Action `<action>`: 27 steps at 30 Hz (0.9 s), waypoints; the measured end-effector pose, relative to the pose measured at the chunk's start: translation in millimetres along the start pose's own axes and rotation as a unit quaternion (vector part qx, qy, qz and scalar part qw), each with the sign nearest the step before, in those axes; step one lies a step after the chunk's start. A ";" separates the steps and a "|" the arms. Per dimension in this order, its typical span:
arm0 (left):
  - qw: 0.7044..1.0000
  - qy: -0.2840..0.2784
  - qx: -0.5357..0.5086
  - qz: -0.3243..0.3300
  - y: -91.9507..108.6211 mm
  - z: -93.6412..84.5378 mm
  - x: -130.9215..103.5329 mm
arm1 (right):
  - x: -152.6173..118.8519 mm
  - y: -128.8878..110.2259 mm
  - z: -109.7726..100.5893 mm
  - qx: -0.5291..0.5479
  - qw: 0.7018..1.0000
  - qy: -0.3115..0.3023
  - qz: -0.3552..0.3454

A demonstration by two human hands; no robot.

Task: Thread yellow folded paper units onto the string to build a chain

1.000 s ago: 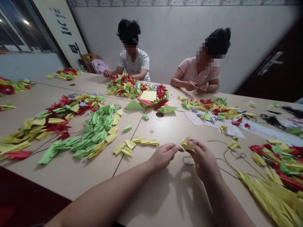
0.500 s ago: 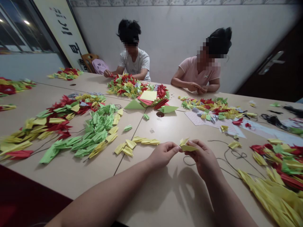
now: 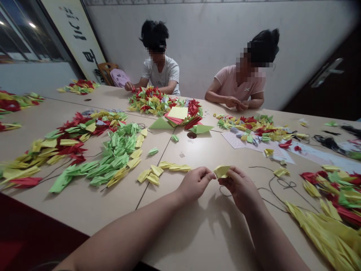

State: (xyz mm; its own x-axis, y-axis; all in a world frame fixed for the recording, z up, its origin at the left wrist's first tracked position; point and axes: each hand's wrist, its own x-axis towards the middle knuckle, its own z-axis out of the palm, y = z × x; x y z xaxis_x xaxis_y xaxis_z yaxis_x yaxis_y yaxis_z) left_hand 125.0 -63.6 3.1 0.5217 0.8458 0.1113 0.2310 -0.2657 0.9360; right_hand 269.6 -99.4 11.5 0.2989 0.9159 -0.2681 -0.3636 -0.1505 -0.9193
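A small folded yellow paper piece (image 3: 222,171) is held above the table between my two hands. My right hand (image 3: 239,184) pinches its right side between thumb and fingers. At its left tip, the thumb and forefinger of my left hand (image 3: 197,181) are closed together on the paper. Just beyond my left wrist lies a row of folded yellow paper pieces (image 3: 174,166), with a few more (image 3: 152,174) at its left end. A thin dark cord (image 3: 270,188) curls over the table to the right of my right hand.
Piles of folded green paper (image 3: 118,154) and red and yellow paper (image 3: 70,141) lie left. More yellow paper (image 3: 324,237) and a mixed heap (image 3: 335,192) lie right. Flat paper sheets (image 3: 178,113) sit mid-table. Two people (image 3: 160,71) sit opposite, their hands on paper pieces.
The yellow paper has turned in my fingers, so a broader face now shows. Both hands stay in nearly the same place. The view has shifted slightly.
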 end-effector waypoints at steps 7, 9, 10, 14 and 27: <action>0.987 0.029 0.131 0.088 3.7 -4.2 -3.2 | 0.4 1.0 0.9 0.012 0.999 0.003 0.050; 0.979 0.026 0.171 0.107 3.9 -5.1 -3.8 | 0.8 1.5 1.1 0.021 0.998 0.003 0.059; 0.976 0.023 0.185 0.112 3.6 -5.3 -3.8 | 0.9 1.7 1.1 0.027 0.998 0.002 0.060; 0.979 0.025 0.173 0.107 1.9 -4.7 -3.3 | 0.6 2.0 1.3 0.031 0.998 -0.006 0.056; 0.995 0.053 0.069 0.038 7.8 -5.3 -4.9 | -4.6 -1.1 8.0 0.038 0.998 -0.039 0.037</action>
State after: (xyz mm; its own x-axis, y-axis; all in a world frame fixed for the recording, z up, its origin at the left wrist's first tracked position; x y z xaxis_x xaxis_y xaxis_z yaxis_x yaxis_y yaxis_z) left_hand 119.9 -67.4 11.6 0.4534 0.8634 0.2213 0.3084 -0.3849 0.8699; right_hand 261.5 -100.4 16.1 0.2008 0.9296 -0.3089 -0.4495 -0.1928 -0.8723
